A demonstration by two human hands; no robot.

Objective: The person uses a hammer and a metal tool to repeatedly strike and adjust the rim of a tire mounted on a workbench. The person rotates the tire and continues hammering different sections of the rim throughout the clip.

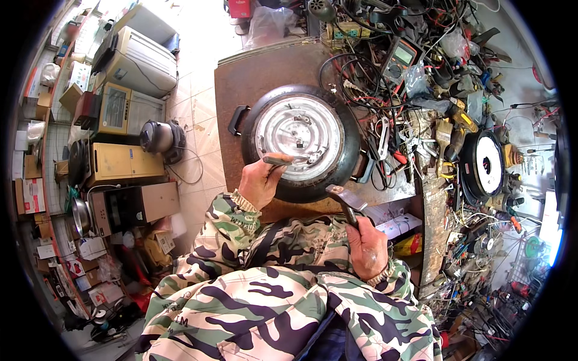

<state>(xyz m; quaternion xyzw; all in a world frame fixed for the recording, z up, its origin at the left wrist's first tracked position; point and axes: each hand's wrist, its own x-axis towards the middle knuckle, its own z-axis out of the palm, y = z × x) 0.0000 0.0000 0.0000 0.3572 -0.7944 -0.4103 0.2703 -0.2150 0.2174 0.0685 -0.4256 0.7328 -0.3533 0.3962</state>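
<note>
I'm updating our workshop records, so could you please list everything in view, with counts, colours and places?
Round appliance part: one, black with silver centre, on the table.
Table: one, brown, centre.
Short tool: one, dark, in left hand.
Hammer-like tool: one, grey-headed, in right hand.
Multimeter: one, dark with orange edge, upper right.
Tool and cable clutter: uncountable, mixed colours, right.
Round ring: one, black around white, far right.
Cooker: one, greyish, left.
Oven: one, yellowish, left.
Boxes: several, brown and white, far left.
Sleeves: two, camouflage, lower centre.
Left hand: one, bare, at the part's lower left.
Right hand: one, bare, lower right of centre.
</note>
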